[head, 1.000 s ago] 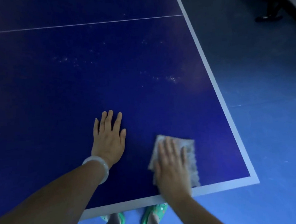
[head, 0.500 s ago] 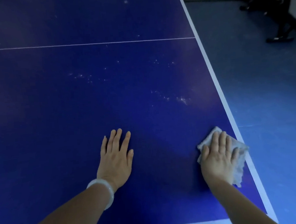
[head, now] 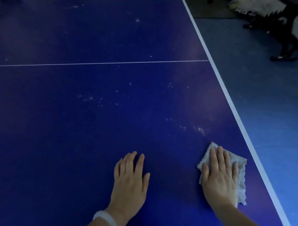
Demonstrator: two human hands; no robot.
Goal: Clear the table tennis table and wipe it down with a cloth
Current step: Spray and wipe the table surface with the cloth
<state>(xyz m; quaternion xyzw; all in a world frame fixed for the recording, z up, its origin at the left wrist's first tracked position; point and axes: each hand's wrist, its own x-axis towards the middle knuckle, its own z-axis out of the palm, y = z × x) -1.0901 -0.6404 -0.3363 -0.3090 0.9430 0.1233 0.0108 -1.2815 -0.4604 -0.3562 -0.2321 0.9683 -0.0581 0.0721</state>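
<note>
Under the flat right hand (head: 218,176), near the table's right sideline, lies the cloth (head: 240,175), a small pale rag with frayed edges. Its corners stick out beyond the fingertips and past the little finger, toward the white edge stripe (head: 232,105). The fingers lie straight and close together, pressing the rag down onto the blue table tennis table (head: 75,135) and not curled round it.

The left hand (head: 130,179) rests palm down on the bare surface, well apart from the rag, fingers straight and slightly spread, holding nothing; a pale bangle (head: 108,223) sits on that wrist.

The rag looks thin, soft and light, so it will likely bunch or fold over if pushed from one edge only. Pressing through its middle with a flat palm, as now, seems the surest hold; a stray corner could drag and flip. The tabletop looks hard and smooth, so the rag should slide easily.

Just ahead of the right fingertips sits a patch of white specks (head: 201,129), with more scattered farther out toward the thin white centre line (head: 95,63). Those look like the next ground to cover.
</note>
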